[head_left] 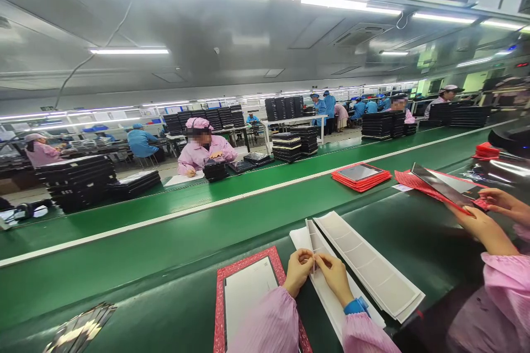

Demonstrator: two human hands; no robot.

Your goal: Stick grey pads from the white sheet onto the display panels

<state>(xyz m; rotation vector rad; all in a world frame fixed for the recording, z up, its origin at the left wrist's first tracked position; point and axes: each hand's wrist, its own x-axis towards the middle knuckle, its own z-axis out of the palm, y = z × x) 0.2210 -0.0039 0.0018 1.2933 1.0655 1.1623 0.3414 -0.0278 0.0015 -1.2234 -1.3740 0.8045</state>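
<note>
My left hand [298,271] and my right hand [336,276] meet over the green bench, both pinched on a thin white sticker strip [312,240] that stands on edge between the fingertips. Under and beside them lie long white backing sheets of grey stickers [370,265]. Left of my left hand, a flat panel in a red frame [246,292] rests on the bench, its near end hidden by my pink sleeve.
A green conveyor belt [165,231] runs across in front. A stack of red-framed panels [361,176] sits on it. At the right, a co-worker's hands [488,220] hold a dark panel over a red frame. Black tray stacks [78,179] and other workers fill the far side.
</note>
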